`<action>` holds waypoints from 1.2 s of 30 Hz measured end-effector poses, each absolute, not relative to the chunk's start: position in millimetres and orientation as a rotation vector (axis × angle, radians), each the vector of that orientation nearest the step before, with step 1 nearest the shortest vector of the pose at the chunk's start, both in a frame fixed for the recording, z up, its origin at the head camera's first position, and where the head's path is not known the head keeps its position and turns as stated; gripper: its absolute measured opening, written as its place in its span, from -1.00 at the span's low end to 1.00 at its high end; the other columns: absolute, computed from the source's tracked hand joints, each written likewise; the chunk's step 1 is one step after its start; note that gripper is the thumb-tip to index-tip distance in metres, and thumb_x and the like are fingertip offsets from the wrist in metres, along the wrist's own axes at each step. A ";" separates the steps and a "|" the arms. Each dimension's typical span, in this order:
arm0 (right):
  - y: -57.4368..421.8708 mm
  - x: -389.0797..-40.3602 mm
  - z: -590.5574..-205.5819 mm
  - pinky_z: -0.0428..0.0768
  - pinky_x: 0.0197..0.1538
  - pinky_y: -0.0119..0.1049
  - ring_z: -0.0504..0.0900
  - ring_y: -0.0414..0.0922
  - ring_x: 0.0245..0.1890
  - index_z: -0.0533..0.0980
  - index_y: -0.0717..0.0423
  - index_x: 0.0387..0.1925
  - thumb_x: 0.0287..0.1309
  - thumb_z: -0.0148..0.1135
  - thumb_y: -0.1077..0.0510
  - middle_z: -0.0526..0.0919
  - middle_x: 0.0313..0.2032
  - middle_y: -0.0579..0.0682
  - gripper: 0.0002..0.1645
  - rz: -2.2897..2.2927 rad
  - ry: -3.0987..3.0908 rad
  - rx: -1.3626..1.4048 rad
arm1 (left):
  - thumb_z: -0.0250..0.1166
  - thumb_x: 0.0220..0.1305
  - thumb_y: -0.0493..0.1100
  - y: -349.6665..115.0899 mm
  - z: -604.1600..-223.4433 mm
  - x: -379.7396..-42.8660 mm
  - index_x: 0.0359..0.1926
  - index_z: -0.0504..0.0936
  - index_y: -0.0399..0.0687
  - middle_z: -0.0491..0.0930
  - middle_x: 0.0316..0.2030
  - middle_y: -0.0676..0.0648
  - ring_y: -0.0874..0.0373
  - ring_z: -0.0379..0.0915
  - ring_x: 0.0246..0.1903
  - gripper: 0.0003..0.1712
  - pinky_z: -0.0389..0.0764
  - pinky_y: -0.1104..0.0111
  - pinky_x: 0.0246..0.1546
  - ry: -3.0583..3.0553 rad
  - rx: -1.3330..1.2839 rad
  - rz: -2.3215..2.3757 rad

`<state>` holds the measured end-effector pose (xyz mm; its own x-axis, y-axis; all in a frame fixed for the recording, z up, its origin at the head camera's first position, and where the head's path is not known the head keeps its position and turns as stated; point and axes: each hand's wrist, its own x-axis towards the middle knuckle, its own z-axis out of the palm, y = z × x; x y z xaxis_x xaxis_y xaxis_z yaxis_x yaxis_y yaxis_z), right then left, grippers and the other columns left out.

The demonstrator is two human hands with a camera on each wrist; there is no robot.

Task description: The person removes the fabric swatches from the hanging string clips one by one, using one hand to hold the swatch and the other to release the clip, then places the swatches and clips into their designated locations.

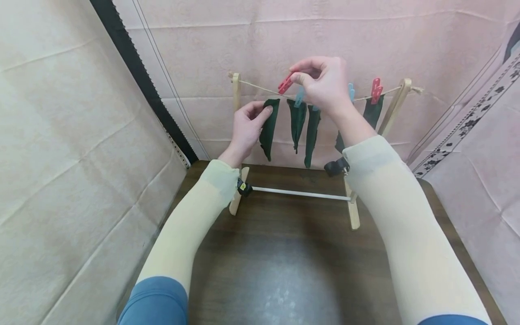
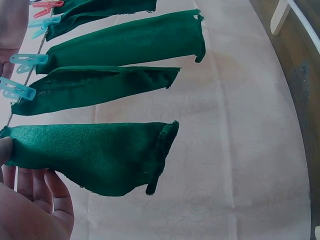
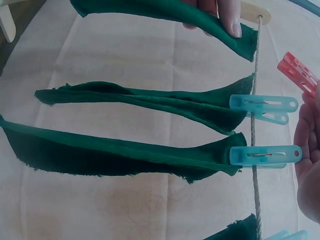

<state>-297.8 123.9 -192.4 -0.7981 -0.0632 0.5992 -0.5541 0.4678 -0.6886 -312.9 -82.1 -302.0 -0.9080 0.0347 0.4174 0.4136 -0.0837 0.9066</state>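
Note:
In the head view my left hand [image 1: 248, 126] pinches the top of a dark green cloth strip [image 1: 270, 128], holding it against the string [image 1: 260, 87]. My right hand [image 1: 325, 83] pinches a red clothespin [image 1: 286, 83] just above the string, close over that strip's upper corner. Beside it hang more green strips; a blue clothespin [image 3: 262, 104] fixes one strip [image 3: 150, 102] to the string in the right wrist view, and another blue clothespin [image 3: 265, 155] holds the strip [image 3: 125, 150] beside it. The left wrist view shows the pinched strip [image 2: 95, 152] spread sideways, its top edge at my thumb.
A wooden post [image 1: 237, 92] carries the string on the left, another post [image 1: 394, 107] on the right. Near the right post a red clothespin [image 1: 376, 90] grips a further strip. A white rod [image 1: 300, 193] joins the stand's feet over the brown table [image 1: 284, 266]. Pale cloth [image 1: 203, 58] hangs behind.

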 end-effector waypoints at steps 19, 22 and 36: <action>132.1 -283.4 -214.0 0.62 0.03 -0.36 0.79 -0.23 -0.17 0.82 0.17 -0.11 0.33 0.52 0.17 0.86 -0.17 0.01 -0.83 1.321 -2.043 0.696 | 0.41 0.50 -0.16 -83.6 -308.1 -305.6 0.02 0.76 -0.19 0.71 -0.20 -0.09 0.05 0.55 -0.22 -0.80 0.60 0.31 -0.22 -1.929 -0.545 -2.077; 132.5 -279.9 -220.8 0.63 0.07 -0.34 0.78 -0.23 -0.18 0.82 0.20 -0.13 0.30 0.54 0.20 0.86 -0.19 0.02 -0.83 1.339 -1.973 0.755 | 0.40 0.50 -0.17 -84.3 -310.0 -302.8 0.00 0.76 -0.19 0.70 -0.22 -0.07 0.07 0.54 -0.25 -0.81 0.57 0.31 -0.25 -1.927 -0.546 -2.079; 136.0 -270.1 -247.9 0.74 0.06 -0.29 0.81 -0.17 -0.13 0.78 0.33 -0.15 0.25 0.49 0.41 0.85 -0.19 0.14 -0.86 1.463 -1.799 0.869 | 0.41 0.50 -0.14 -89.0 -320.1 -291.6 0.00 0.77 -0.18 0.70 -0.26 -0.07 0.07 0.51 -0.29 -0.79 0.53 0.31 -0.31 -1.960 -0.549 -2.070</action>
<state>-270.1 136.0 -247.9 -0.5663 -0.0906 0.8192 -0.8205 0.1565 -0.5499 -291.6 -89.0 -320.1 -0.9011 0.0835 0.4255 0.4204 -0.0729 0.9044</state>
